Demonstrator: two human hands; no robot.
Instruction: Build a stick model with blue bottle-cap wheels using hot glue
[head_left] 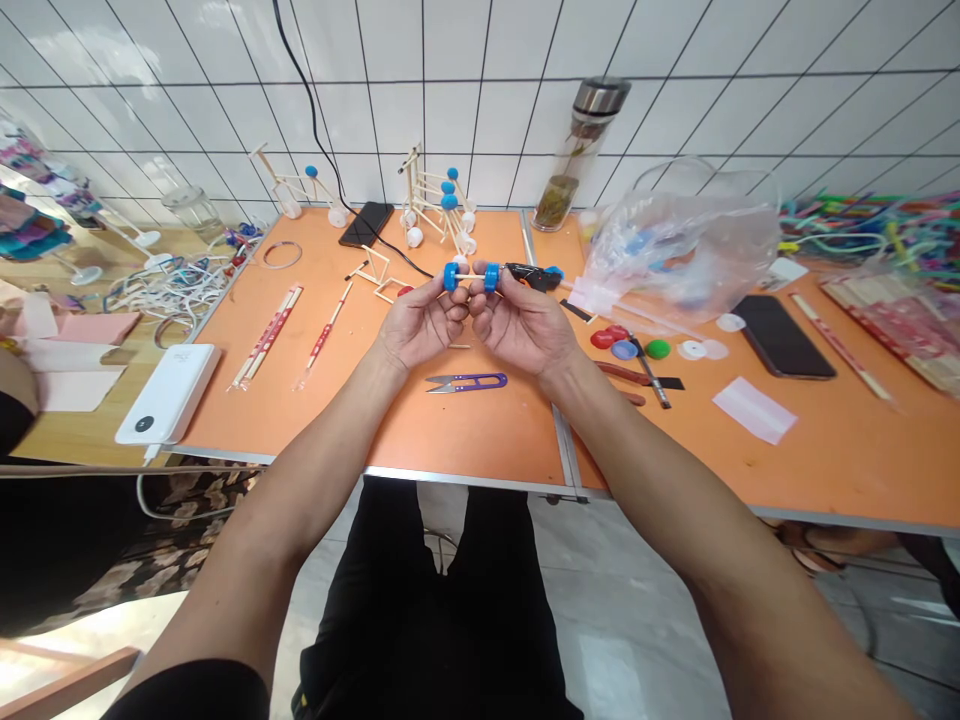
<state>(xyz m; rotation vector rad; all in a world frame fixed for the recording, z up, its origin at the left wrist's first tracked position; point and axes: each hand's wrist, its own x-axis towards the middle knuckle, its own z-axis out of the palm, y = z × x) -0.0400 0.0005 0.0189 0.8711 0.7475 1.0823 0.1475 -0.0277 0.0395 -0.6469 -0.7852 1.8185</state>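
Note:
Both hands are raised over the middle of the orange table. My left hand [427,322] pinches a blue bottle cap [451,277] between thumb and fingers. A second blue cap [491,277] is pinched in my right hand [521,322]. A short pale stick seems to run between the two caps, though fingertips partly cover it. Just beyond the right hand lies a black glue gun [531,274]. Purple-handled thread snips [469,383] rest on the table below the hands. Left of the hands is a small frame of wooden sticks [373,268].
Stick models with caps [439,200] stand along the tiled wall, near a glass tea bottle [566,160]. On the right are a plastic bag [675,240], loose caps [658,348] and a phone [785,337]. Wrapped chopsticks [268,335] and a white power bank [169,393] lie left.

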